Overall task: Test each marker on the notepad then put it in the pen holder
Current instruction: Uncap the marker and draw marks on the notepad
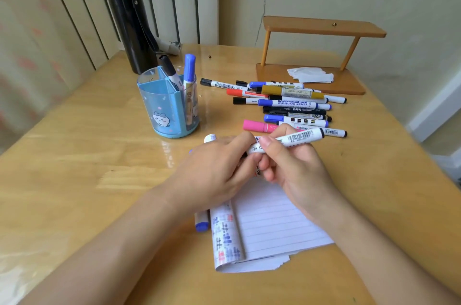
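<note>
A white marker (296, 138) with a barcode and a black end is held over the lined notepad (272, 225). My right hand (296, 170) grips its barrel. My left hand (214, 172) is curled round its near end, which is hidden by my fingers. A white rounded tip (210, 138) shows past my left knuckles. The blue pen holder (169, 107) stands to the upper left with a black marker (171, 72) and a blue-capped marker (189, 72) in it. A pile of several markers (287, 105) lies behind my hands. A blue-ended marker (201, 222) lies left of the notepad.
A black flask (129, 17) stands behind the pen holder. A small wooden shelf (321, 30) with crumpled tissue (310, 75) on its base sits at the back right. The table's right edge (409, 130) runs close to the marker pile.
</note>
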